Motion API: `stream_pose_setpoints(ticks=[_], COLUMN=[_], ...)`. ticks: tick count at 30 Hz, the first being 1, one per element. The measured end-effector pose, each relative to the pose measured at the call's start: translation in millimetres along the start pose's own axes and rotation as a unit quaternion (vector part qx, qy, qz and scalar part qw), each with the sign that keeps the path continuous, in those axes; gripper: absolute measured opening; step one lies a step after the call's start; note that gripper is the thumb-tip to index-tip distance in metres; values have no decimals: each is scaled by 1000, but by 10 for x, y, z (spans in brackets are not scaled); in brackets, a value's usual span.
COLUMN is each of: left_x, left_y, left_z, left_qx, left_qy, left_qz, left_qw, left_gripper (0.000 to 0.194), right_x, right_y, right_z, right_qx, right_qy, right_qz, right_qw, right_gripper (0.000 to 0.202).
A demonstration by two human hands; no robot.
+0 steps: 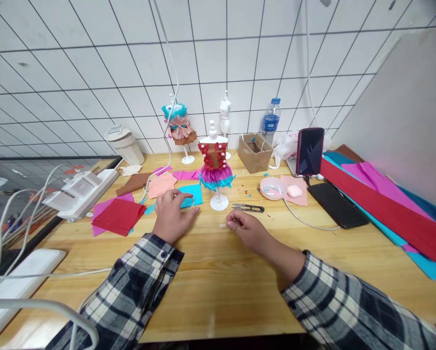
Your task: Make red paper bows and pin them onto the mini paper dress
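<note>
My left hand [174, 214] curls its thumb and fingers around a thin, clear ring [190, 203], like a roll of tape, over a turquoise paper sheet [196, 192]. The fingers of my right hand [245, 227] are pinched together, with a small whitish strip [222, 225] at their tips. Black thread snips [250, 208] lie just behind this hand. Between and beyond both hands stands a small dress form [213, 158] on a round white base, wearing a brown top with red bows and pearls and a purple and turquoise skirt.
Behind stand another dressed form [180, 127], a bare white form [225, 116], a cardboard box [255, 154] and a bottle [271, 119]. At right are a bead dish [272, 189], phones and long paper strips [382, 206]. Red paper [119, 216], cables and a power strip [88, 194] lie left.
</note>
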State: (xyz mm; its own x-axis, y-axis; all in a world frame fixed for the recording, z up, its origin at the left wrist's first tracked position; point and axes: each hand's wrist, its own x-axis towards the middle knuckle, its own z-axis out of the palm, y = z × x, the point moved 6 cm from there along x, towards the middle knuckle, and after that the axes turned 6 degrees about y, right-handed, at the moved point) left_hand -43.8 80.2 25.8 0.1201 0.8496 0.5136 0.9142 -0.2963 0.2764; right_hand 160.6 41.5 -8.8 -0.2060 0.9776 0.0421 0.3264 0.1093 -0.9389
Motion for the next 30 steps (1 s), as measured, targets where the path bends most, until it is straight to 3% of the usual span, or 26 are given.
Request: stream_pose_setpoints(ticks=[1,4,7,18,21,23,25,28,30], left_x=[-26,-161,-273,-299,-302,-313,-340,-389,-426], left_y=[108,483,689,744,682,611,570,582,619], left_z=[-21,51,123,136,168,213,263,327,353], left_qx=[-38,-159,-188,-266,-318,-381,-462,-561,-591], left_qy=[-12,-137,-187,-158,-167,-179,-192,-218,-244], left_qz=[7,53,48,97,27,-60,-132,-192,-211], left_qw=[999,976,963,946,933,905,855,775,739], left_gripper=[34,32,30,24,25,27,30,37,43], right_x=[-1,-9,-19,-33,-25,-40,-81,-150,-176], right_y=[0,-19,-43,-24,-44,-109,-212,-332,-352], right_z=[-1,3,15,49,-48,-162,-226,-203,-172], right_qx=[-18,-56,-71,-87,-122,-143,-170,-228,-262], right_qy=[-1,-3,-6,-15,37,103,139,135,133], right_qz=[-8,-36,-54,-40,-56,-88,-148,-231,-257], right_qw=[1000,998,996,995,990,980,964,936,921], right_gripper=[7,7,8,9,6,8,14,17,18])
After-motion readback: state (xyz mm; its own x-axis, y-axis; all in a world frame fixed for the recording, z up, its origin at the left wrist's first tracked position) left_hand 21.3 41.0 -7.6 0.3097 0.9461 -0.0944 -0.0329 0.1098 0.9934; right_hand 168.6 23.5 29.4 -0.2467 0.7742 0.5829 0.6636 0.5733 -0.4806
